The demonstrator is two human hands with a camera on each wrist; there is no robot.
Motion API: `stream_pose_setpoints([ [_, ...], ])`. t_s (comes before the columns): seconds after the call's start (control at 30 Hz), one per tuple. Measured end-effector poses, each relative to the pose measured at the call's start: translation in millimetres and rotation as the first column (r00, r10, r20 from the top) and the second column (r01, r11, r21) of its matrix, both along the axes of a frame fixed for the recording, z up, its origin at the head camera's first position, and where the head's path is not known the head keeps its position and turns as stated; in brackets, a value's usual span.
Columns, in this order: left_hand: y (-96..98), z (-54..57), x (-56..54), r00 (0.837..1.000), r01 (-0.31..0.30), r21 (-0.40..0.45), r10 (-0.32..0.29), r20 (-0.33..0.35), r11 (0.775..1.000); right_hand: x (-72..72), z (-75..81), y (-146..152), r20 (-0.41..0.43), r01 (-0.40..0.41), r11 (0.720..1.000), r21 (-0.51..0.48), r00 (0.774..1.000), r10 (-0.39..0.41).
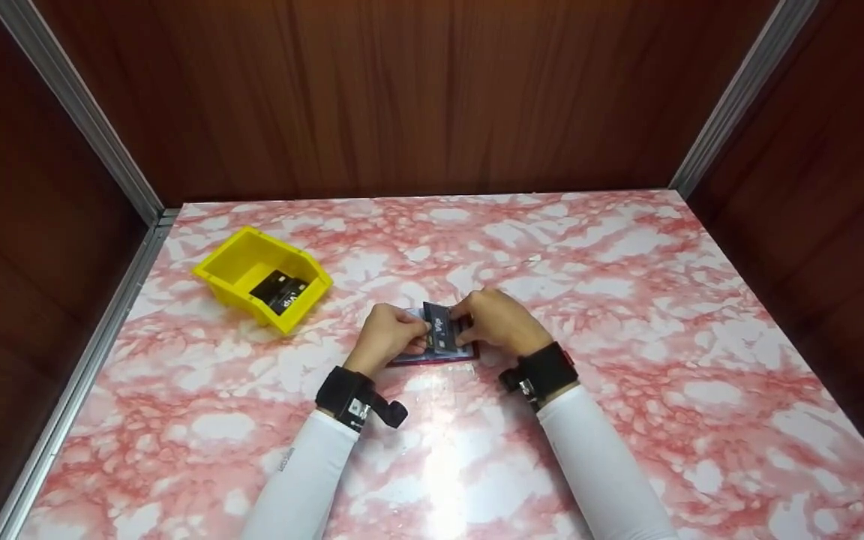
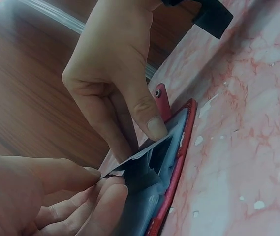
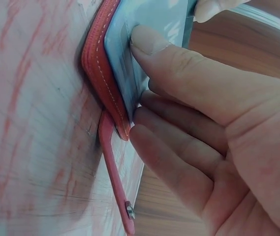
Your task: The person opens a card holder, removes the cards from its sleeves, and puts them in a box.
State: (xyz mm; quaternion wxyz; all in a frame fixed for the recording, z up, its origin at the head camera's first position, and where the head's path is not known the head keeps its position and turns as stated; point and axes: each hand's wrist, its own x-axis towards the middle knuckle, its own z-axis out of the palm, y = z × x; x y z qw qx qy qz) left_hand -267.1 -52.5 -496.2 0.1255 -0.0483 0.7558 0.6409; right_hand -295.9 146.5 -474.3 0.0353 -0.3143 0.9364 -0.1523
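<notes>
A red card holder (image 3: pixel 100 69) with stitched edges lies opened on the table between both hands. Its clear plastic sleeves (image 2: pixel 176 127) stand partly raised. One sleeve shows a black card (image 1: pixel 441 328) with pale "Vip" lettering, tilted up in the head view. My left hand (image 1: pixel 393 331) pinches the raised sleeve's edge between thumb and forefinger. From the other side my right hand (image 1: pixel 499 319) grips the sleeve, thumb on its face (image 3: pixel 152 42) and fingers behind it. A red strap (image 3: pixel 112 164) with a metal snap sticks out from the holder.
At the back left stands a yellow bin (image 1: pixel 226 266) holding several black cards (image 1: pixel 280 291). The table (image 1: pixel 627 300) has a red and white marbled top. Brown wood-grain panels (image 1: pixel 417 97) with metal corner posts enclose its back and sides.
</notes>
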Motion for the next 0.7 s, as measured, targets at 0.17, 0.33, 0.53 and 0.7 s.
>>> stream_pose_setpoints([
  [0.17,0.9,-2.4,-0.7,1.0,0.014,0.025,-0.014,0.008,1.0,1.3,5.5,0,-0.013,0.015,0.999,-0.037,1.0,-0.016],
  [0.33,3.3,-2.8,-0.1,1.0,0.022,0.012,-0.022,-0.009,1.0,2.7,8.8,-3,-0.028,-0.016,0.996,-0.082,1.0,0.013],
  [0.53,4.8,-3.6,1.5,1.0,0.021,0.017,-0.021,-0.006,1.0,4.2,6.5,-9,0.018,-0.068,0.996,-0.064,0.997,0.069],
  [0.7,7.1,-5.1,1.8,0.999,0.031,0.056,-0.032,0.015,0.998,4.6,5.5,-9,0.031,-0.053,0.997,-0.058,0.998,0.055],
])
